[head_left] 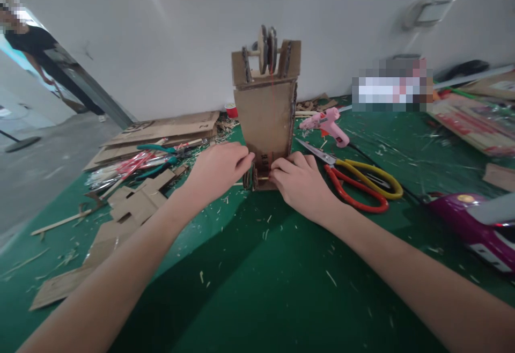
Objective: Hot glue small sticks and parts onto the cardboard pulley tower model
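Note:
A tall cardboard tower (263, 117) stands upright on the green table, two round cardboard discs (263, 50) on a thin wooden axle at its top. From the discs an orange-red thread (272, 93) hangs down the front face. Low on the tower, a thin wooden stick (263, 178) runs crosswise between small cardboard side pieces. My left hand (219, 168) is closed in a pinch at the left side piece; what its fingertips grip is hidden. Bent fingers of my right hand (300, 184) press together at the tower's lower right, beside the stick and thread; their grip is hidden too.
Scissors (354, 178) with red and yellow handles lie right of my right hand, below a pink glue gun (328, 126). A purple appliance (470, 224) sits farther right. Cardboard scraps (139, 200), teal-handled pliers (161, 160) and cardboard sheets (161, 133) are at left. A person (44, 58) stands beyond.

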